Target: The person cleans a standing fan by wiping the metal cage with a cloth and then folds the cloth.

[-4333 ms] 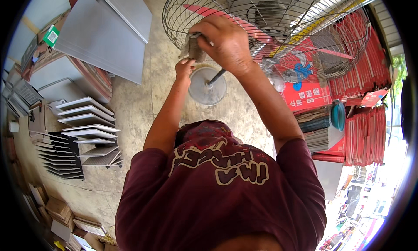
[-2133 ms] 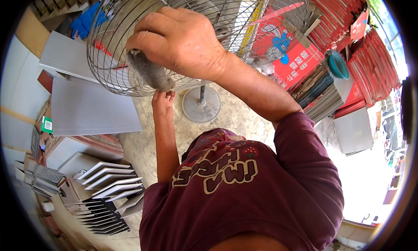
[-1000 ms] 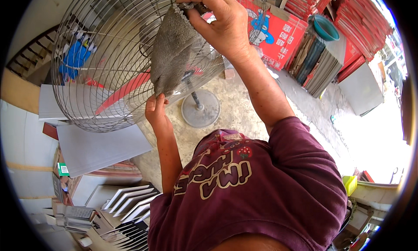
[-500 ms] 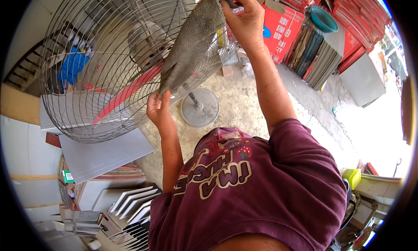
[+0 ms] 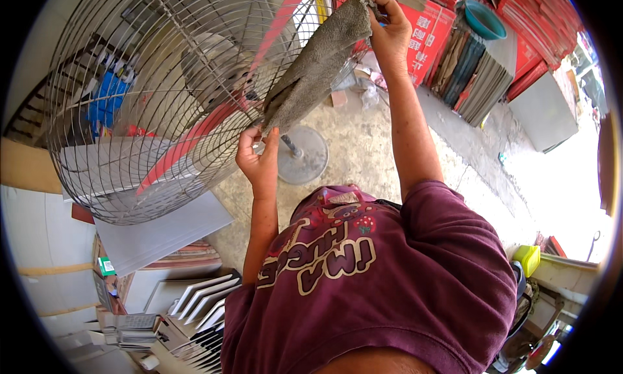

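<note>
A grey, rough-looking cloth (image 5: 318, 63) is stretched at a slant between my two hands, partly folded over itself. Its upper right end is pinched in my right hand (image 5: 392, 39), thumb and fingers closed on it. My left hand (image 5: 257, 158) grips the lower end between thumb and fingers. Just beyond the cloth stands a big pedestal fan; its wire cage (image 5: 139, 195) covers pinkish-red blades (image 5: 188, 140). The cloth hides the right part of the cage, and whether it touches the wires I cannot tell. Below is the fan's round base (image 5: 305, 163).
A grey board (image 5: 165, 228) lies under the fan's left side, near a rack of upright tile samples (image 5: 201, 299). At the right stand red cartons (image 5: 431, 39), stacked slabs (image 5: 477, 82) and a teal basin (image 5: 485, 20). A blue bag (image 5: 107, 101) shows behind the cage.
Both hands have moved right with the cloth, away from the cage's middle, uncovering more of the red blades. The cloth looks narrower and more folded. The fan appears shifted slightly left.
</note>
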The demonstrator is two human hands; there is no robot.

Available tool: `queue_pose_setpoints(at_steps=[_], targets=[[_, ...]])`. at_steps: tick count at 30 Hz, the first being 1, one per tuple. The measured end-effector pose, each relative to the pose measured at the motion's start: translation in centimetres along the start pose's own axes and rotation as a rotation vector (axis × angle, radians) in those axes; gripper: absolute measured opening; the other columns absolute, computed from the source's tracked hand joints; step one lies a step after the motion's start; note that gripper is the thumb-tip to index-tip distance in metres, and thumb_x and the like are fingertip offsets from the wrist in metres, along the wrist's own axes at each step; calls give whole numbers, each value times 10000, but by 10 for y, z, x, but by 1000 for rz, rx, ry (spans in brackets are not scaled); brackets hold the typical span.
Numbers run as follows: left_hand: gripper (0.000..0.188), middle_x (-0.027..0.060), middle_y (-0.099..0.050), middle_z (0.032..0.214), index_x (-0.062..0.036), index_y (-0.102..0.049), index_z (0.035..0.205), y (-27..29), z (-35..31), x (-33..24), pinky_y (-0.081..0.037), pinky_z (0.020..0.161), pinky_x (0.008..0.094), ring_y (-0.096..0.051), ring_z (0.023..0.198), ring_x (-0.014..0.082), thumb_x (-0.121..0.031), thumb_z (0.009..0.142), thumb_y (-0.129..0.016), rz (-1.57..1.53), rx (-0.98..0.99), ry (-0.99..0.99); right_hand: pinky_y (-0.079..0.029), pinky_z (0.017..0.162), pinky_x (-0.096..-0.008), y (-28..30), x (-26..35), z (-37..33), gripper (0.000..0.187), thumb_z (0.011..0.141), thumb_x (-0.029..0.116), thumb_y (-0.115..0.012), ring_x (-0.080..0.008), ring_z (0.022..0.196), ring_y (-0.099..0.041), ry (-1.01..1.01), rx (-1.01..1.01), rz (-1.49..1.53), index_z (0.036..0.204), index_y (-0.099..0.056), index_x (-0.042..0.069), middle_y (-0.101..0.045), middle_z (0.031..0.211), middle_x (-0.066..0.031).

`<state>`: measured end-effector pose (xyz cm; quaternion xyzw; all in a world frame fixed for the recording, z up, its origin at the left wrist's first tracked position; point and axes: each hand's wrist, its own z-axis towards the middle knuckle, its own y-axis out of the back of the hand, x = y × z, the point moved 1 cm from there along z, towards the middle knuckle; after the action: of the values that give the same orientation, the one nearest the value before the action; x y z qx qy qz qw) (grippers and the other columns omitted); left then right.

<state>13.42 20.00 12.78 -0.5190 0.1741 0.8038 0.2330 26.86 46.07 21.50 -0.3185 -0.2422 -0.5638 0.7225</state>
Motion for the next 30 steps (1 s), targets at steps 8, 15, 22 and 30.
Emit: queue_pose_setpoints(at_steps=[8,15,22,30], targets=[[210,2,-510,752,8,-569,855,-21,2,9,-400,629,225,-442,692,91,-57,723,-718,118,57,-38,-454,665,-198,22,-53,-16,162,791,48,-634,-52,728,-555,-172,-63,25,953,-632,43,-623,822,10],[211,13,-510,720,6,-561,850,-33,4,16,-409,601,255,-462,618,101,-38,707,-710,211,140,-79,-453,714,-198,38,-105,-48,183,802,41,-632,-60,779,-571,-378,-88,18,981,-613,8,-634,869,-11],[222,38,-556,772,-4,-571,886,-43,14,11,-423,612,243,-505,667,110,3,703,-697,411,192,-253,-468,678,-237,50,-180,-98,219,753,141,-655,-87,712,-597,-561,-90,-189,935,-634,22,-655,779,-41],[246,73,-586,866,-63,-591,912,-71,41,-18,-456,654,321,-570,756,239,8,688,-664,598,324,-603,-490,581,-284,46,-222,-183,208,730,166,-649,-166,673,-633,-1020,-26,-109,894,-671,40,-661,761,-70]])
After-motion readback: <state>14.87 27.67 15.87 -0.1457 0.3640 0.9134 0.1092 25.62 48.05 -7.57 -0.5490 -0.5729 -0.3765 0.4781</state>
